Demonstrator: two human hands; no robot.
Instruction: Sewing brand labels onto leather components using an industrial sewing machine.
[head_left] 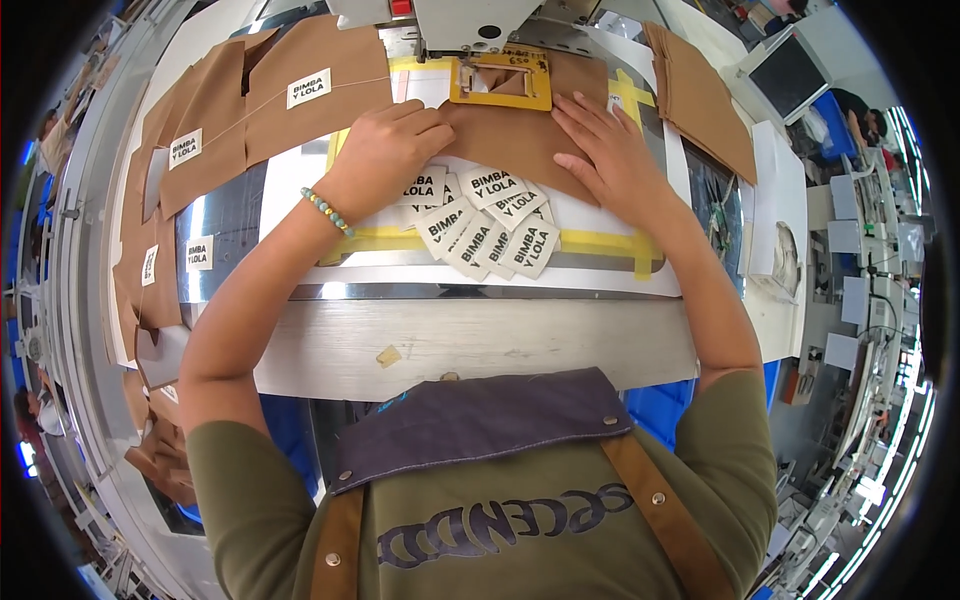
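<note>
A brown fabric or leather-like panel lies under the head of a sewing machine. On top of it sits a yellow clamp frame with a rectangular opening. My left hand, a beaded bracelet at its wrist, has its fingers curled closed at the panel's left edge; the fingertips are partly hidden. Flat on the panel's right part rests my right hand, fingers spread. Just in front of the panel, between my wrists, several white printed labels lie in an overlapping pile.
Brown panels bearing white labels, joined by a thread, trail along the left side and down past the table edge. A stack of brown panels lies at the right. Yellow tape borders the white work sheet. A monitor stands far right.
</note>
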